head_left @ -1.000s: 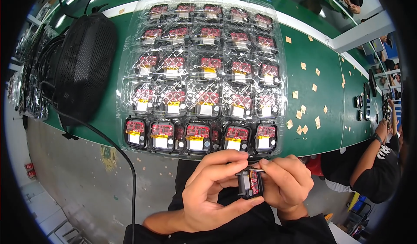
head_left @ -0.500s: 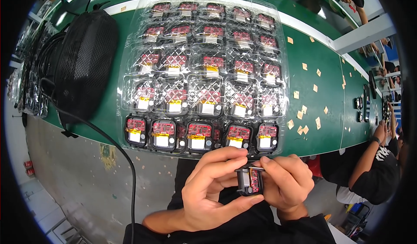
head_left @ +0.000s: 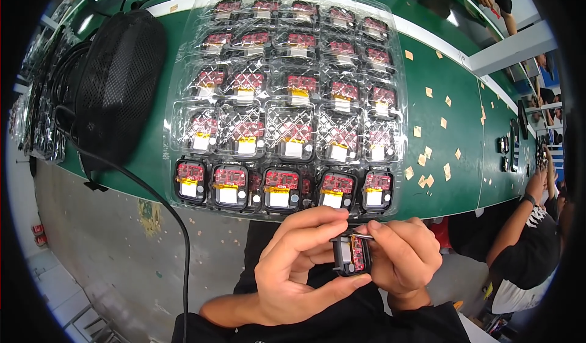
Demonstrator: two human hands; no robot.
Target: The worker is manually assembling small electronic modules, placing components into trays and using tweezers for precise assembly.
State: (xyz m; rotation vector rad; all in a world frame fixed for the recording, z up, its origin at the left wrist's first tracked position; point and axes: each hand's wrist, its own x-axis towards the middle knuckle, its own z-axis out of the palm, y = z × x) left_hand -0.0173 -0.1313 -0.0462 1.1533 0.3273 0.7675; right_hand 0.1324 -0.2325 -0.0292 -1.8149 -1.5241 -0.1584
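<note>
Between the fingers and thumb of my left hand (head_left: 299, 267) is a small black device housing (head_left: 352, 257), tilted on its side. A red circuit board, a silver battery and a bit of yellow tape show inside its open face. My right hand (head_left: 406, 254) pinches a thin metal tool (head_left: 361, 236), its tip against the top edge of the housing; the rest is hidden by my fingers. Just beyond my hands, a clear plastic tray (head_left: 400, 129) carries rows of similar housings (head_left: 281, 188), each with a red board and a pale battery.
The tray rests on a green table (head_left: 439, 178) dotted with small tan paper squares (head_left: 443, 122). At left lies a black mesh bag (head_left: 122, 86), with a black cable (head_left: 165, 205) hanging past the table edge. Another person (head_left: 525, 239) is at the right.
The view has shifted very slightly, and the person at the right has moved a little. My hands keep nearly the same hold on the housing and the tool.
</note>
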